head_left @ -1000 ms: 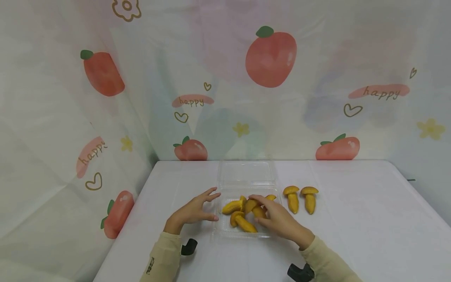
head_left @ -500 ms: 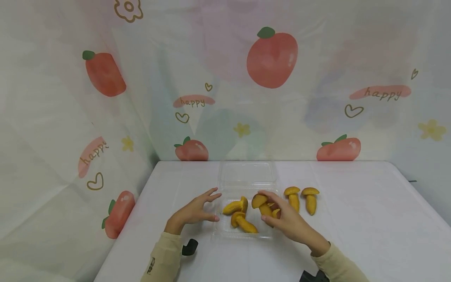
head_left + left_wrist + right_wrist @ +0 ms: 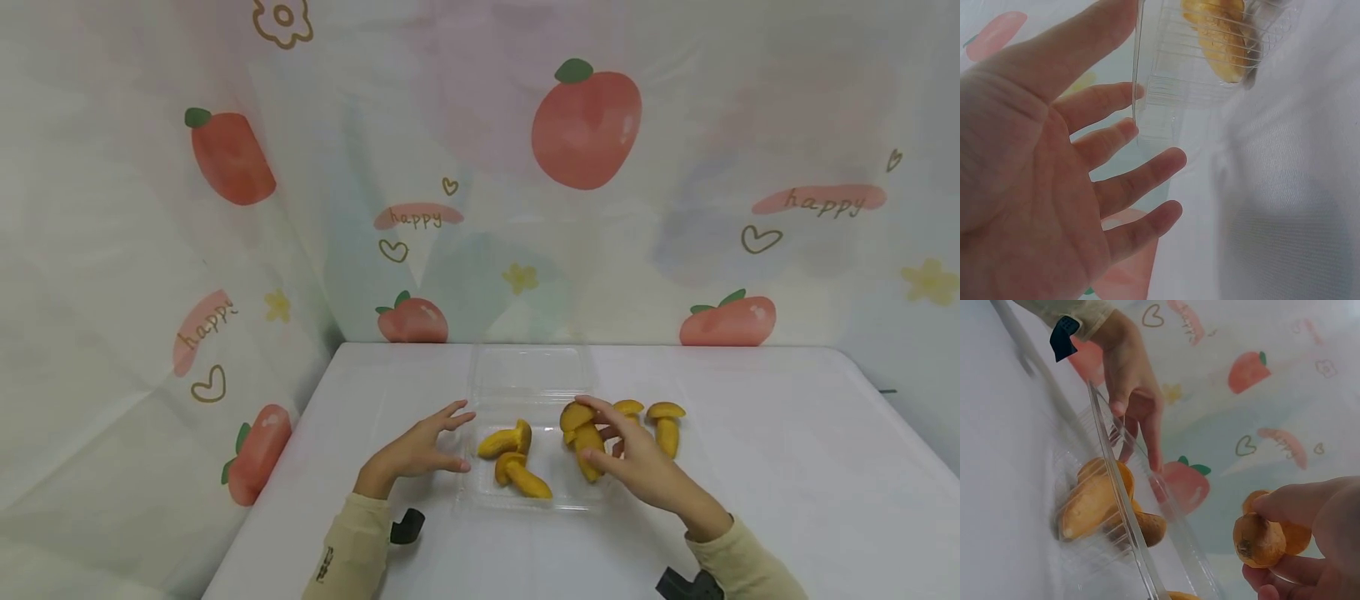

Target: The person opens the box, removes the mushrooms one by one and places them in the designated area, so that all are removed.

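Note:
My right hand (image 3: 648, 471) pinches a yellow-brown mushroom (image 3: 577, 416) by its stem, over the right side of a clear hinged plastic box (image 3: 536, 502). The right wrist view shows the held mushroom (image 3: 1259, 542) stem end first, raised off the box. Two mushrooms lie at the left in the box: one sideways (image 3: 498, 443), one slanted (image 3: 528, 482). Yellow at the bottom edge of the right wrist view is part of another mushroom (image 3: 1182, 595). My left hand (image 3: 412, 450) has its fingers spread at the box's left rim, holding nothing.
Two more mushrooms lie right of the box: one partly behind my right hand (image 3: 628, 407), the other farther right (image 3: 666, 429). The box's lid (image 3: 532, 368) lies folded back toward the printed backdrop (image 3: 457, 275). A white cloth covers the table (image 3: 810, 467).
My right hand has taken the mushroom up from the middle of the box and carried it to the right. My left hand stays in its place. The view has shifted slightly.

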### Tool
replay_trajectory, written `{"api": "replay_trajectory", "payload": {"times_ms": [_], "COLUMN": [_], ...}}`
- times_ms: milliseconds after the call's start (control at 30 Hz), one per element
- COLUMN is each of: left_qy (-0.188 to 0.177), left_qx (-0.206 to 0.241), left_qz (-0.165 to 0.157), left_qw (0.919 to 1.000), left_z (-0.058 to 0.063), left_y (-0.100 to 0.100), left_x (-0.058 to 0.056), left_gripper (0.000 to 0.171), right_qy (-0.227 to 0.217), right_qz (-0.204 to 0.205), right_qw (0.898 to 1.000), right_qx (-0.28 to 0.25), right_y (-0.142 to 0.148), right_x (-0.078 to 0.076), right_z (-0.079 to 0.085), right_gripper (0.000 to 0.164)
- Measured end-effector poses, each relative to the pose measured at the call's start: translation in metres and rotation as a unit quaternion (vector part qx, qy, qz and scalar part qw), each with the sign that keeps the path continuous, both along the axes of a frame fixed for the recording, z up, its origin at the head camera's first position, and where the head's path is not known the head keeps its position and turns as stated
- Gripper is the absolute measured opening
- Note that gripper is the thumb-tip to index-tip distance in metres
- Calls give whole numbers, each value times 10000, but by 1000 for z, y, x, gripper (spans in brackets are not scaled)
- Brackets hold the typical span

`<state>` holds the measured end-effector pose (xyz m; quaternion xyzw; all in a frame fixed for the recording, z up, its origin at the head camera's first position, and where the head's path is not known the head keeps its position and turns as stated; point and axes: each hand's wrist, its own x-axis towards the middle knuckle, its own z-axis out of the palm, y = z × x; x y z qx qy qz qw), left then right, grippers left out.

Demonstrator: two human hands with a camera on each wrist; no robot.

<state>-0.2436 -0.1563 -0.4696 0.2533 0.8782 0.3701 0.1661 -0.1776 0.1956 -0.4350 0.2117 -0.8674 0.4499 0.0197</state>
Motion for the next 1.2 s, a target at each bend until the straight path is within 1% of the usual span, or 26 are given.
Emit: {"api": "replay_trajectory", "payload": {"times_ms": [167,333,633,967,1200], "left_qy": [-16,-4,-97,-139,-132], "left_qx": [-22,-31,-19,-44,-1], "left_qz": [19,18,68,96,101], "left_qw": [10000,10000,9999,9998,9999], "left_z": [1,2,1,0,1], "left_y": [1,1,1,2,1], "left_x": [1,2,2,2,2], "left_gripper": [83,82,83,82,82], "right_qy": [142,122,30,253,102], "right_qz": [-21,-56,-272,-466,-615], "right_qw": [9999,9999,9996,9985,9978], "right_qx": [-40,-77,120,169,234], "right_y": [8,16,29,45,57], "right_x": [-1,-2,-5,-9,-11], "right_z": [2,4,9,12,12], "right_gripper": [60,62,63,63,64]}}
